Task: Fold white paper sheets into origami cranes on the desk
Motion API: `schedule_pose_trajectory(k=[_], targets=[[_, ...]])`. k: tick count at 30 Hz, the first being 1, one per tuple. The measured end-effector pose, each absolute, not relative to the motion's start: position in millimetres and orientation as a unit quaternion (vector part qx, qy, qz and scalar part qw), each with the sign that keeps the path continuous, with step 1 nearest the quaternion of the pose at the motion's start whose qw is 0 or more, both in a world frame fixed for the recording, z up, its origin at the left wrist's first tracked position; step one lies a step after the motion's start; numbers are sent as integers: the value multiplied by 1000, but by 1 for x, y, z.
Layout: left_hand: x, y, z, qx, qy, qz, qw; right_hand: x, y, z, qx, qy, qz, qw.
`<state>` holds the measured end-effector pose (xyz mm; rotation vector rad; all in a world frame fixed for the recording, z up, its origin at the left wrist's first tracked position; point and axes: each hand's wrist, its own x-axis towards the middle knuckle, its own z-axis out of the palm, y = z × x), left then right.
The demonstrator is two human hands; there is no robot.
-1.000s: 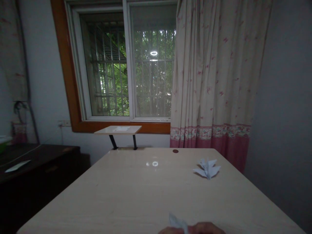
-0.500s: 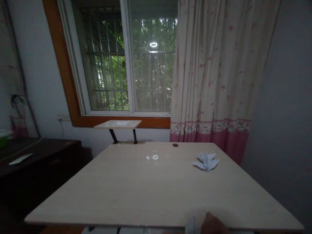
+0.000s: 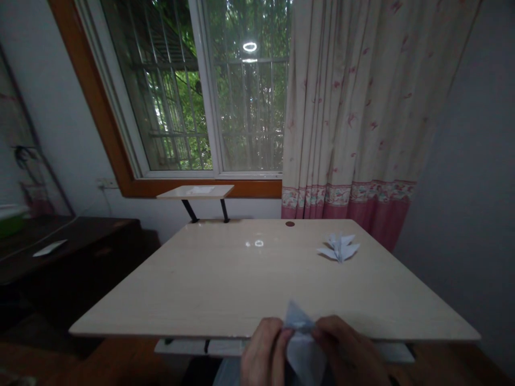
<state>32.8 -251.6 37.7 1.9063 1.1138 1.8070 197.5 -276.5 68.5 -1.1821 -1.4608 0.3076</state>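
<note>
In the head view, your left hand (image 3: pixel 263 351) and right hand (image 3: pixel 346 348) pinch the paper (image 3: pixel 306 354), which is by the near edge of the surface (image 3: pixel 193 292) with one tip pointing up. Some folded shapes (image 3: pixel 338 250) sit well apart, near the far right corner.

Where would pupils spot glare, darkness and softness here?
Head view: ring-shaped glare on the right window pane, a smaller ring on the glossy table; head view: dark furniture at left sinks into shadow; head view: paper in the hands looks soft.
</note>
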Motion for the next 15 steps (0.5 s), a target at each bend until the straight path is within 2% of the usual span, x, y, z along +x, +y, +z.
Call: schedule_pose_trajectory(k=[2,4,10,15], targets=[[38,-252,31,622,404,622,251,192,-276,62,-513,-596,203,584],[41,-253,25,586,409,626,312,189,-277,59,-527,-530,277,604],[35,-263,24,608,400,650,216,188,-285,43,-518,-447,386,619],[34,-263,33,612,399,630,263,191,-286,41,-427,-400,505,635]])
